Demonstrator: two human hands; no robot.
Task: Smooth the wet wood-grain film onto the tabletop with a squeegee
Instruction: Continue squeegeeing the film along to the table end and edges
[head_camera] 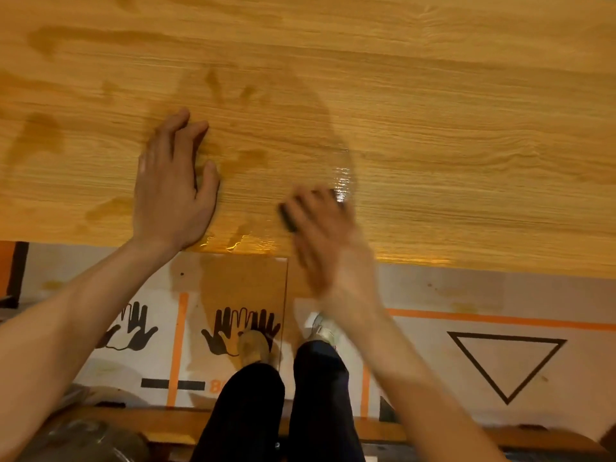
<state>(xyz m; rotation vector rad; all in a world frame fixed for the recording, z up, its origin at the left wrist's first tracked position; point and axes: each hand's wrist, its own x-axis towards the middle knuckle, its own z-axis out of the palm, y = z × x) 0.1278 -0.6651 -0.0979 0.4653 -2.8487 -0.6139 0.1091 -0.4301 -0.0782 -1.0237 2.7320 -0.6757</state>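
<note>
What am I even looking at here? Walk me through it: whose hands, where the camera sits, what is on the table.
There is no machine: one camera worn on a person's head looks down at their two bare hands. The left hand lies flat on the wood-grain film, which is streaked with wet patches. The right hand is blurred with motion and grips a dark squeegee near the table's front edge. Below are the person's legs and printed cardboard on the floor.

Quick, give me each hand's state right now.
Left hand: open, flat on the wood-grain film.
Right hand: blurred, closed on the dark squeegee.
</note>
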